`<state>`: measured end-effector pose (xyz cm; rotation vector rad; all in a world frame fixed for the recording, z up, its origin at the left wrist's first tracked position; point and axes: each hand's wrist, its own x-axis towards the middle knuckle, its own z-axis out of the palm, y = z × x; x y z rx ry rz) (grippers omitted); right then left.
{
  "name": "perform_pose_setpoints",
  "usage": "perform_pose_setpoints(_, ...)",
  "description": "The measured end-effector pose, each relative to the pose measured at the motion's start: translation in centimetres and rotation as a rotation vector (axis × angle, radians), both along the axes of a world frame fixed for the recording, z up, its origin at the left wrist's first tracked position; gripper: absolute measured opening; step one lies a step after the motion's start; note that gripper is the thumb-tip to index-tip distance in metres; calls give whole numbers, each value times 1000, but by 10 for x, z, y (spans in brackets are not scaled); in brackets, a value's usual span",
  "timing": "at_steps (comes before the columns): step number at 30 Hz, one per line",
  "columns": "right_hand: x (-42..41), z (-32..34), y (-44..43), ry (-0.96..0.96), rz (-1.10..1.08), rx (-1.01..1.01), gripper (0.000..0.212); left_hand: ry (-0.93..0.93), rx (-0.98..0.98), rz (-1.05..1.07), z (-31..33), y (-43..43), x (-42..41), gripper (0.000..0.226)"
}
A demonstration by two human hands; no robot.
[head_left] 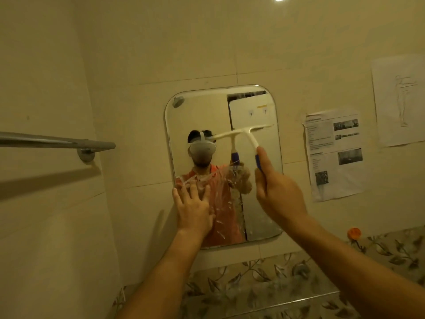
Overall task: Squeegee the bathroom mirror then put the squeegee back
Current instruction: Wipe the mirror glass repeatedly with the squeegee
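Broadly, a pale tiled wall (161, 42) fills the view, with a band of leaf-patterned tiles (253, 284) running along its lower part. A round-cornered mirror (207, 116) hangs on the wall near the middle. Its upper part looks mostly clear, while its lower half is streaked and beaded with water (218, 199).

To the left, a metal towel rail (57, 140) juts out from the side wall. To the right of the mirror, a printed sheet (333, 155) with text and small photos is stuck to the tiles. A second sheet (400, 100) with a faint line drawing is stuck higher and farther right.

The left hand (194, 209) lies flat on the glass at the mirror's lower left edge. Its fingers (192, 188) are straight and spread apart, gripping nothing. The right hand (279, 192) is raised in front of the mirror's right side. Its fingers are curled round the blue grip (258, 161) of the squeegee (252, 140), and its thumb (264, 157) lies straight along the handle.

The squeegee's white blade sits against the glass about a third of the way down. It runs nearly level, its right end a little higher and near the mirror's right edge. The white handle slants down and right from it into the hand.

A small orange object (354, 233) sits on the wall at the far right, just above the leaf band.
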<state>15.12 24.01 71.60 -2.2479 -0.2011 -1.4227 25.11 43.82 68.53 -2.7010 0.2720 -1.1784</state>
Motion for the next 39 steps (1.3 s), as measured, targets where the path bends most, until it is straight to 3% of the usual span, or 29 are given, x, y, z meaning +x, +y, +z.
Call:
perform_pose_setpoints(2,-1,19,-7,-42,-8,19,63,-36,16,-3,10,4,-6,87)
perform_pose_setpoints(6,0,40,-21,-100,-33,47,64,-235,20,-111,35,21,-10,65)
perform_pose_setpoints(11,10,42,-34,-85,-67,74,65,-400,-130,-141,86,28,-6,57)
perform_pose_setpoints(23,20,72,-35,-121,-38,97,63,-316,-189,-23,115,18,4,55)
perform_pose_setpoints(31,25,121,-35,-90,-177,-59,60,-268,-144,36,119,16,5,47)
perform_pose_setpoints(39,34,118,-59,0,-301,-228,62,-230,-117,80,122,10,8,45)
